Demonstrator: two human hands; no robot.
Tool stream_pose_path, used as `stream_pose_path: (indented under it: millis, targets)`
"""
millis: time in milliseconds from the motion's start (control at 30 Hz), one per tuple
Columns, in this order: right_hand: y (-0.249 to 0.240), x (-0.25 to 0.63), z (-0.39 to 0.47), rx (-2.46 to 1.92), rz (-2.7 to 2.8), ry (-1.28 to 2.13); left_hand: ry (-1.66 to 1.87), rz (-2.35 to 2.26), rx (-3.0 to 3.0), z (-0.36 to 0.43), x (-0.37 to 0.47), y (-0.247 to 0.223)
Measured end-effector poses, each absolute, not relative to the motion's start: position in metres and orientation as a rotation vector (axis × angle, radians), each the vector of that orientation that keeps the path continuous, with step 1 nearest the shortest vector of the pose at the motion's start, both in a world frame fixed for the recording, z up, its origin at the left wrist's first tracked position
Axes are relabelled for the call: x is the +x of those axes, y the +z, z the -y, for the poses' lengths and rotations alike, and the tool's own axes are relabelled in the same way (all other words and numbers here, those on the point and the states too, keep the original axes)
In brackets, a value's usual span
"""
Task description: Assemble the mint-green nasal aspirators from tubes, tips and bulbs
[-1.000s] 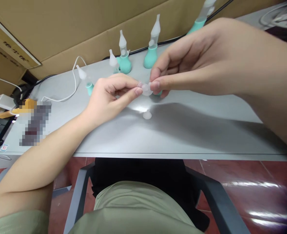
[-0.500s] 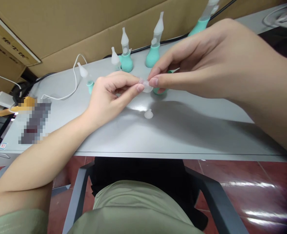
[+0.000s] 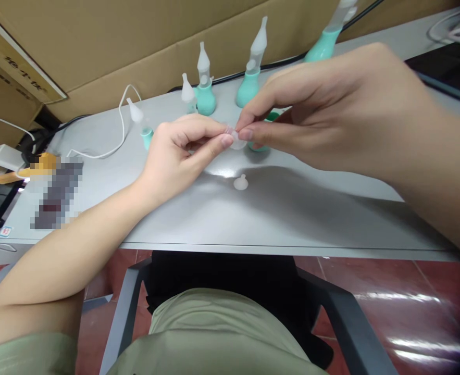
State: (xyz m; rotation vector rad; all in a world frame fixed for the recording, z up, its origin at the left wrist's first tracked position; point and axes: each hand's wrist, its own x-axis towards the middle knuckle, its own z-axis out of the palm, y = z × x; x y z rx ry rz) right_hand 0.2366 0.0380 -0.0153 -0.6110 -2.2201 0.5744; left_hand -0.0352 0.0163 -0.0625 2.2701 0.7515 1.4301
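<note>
Between both hands, above the desk, is a small translucent plastic piece (image 3: 238, 141). My left hand (image 3: 188, 146) pinches its left end between thumb and forefinger. The fingertips of my right hand (image 3: 311, 114) are closed at its right upper side; the fingers partly cover it. Below the hands a small white funnel-shaped tip (image 3: 241, 182) lies on the desk. Behind my right fingers, an open green bulb (image 3: 259, 146) is mostly hidden. Farther back stand green bulb nasal aspirators with white tips, one (image 3: 205, 99) in the middle and another (image 3: 248, 89) to its right.
A white tip (image 3: 135, 112) on a clear tube leans near a short green part (image 3: 147, 138) at the left. White cable (image 3: 104, 155), charger (image 3: 5, 158) and a blurred-out dark object (image 3: 58, 192) lie farther left. Cardboard (image 3: 136, 47) borders the back; a dark flat device (image 3: 448, 70) is at right.
My right hand has lowered slightly and its wrist has turned, still pinching at the translucent piece. My left hand keeps its pinch. The whole view has shifted a little.
</note>
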Motion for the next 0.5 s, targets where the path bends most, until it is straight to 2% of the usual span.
stream_pose_path:
  millis: [167, 500]
  targets:
    - [-0.014, 0.235, -0.035, -0.66, 2.225, 0.517, 1.443, -0.728, 2.33, -0.022, -0.036, -0.065]
    - [-0.015, 0.23, -0.035, -0.76, 2.163, 0.676, 1.508, -0.743, 2.268, -0.009, -0.031, -0.06]
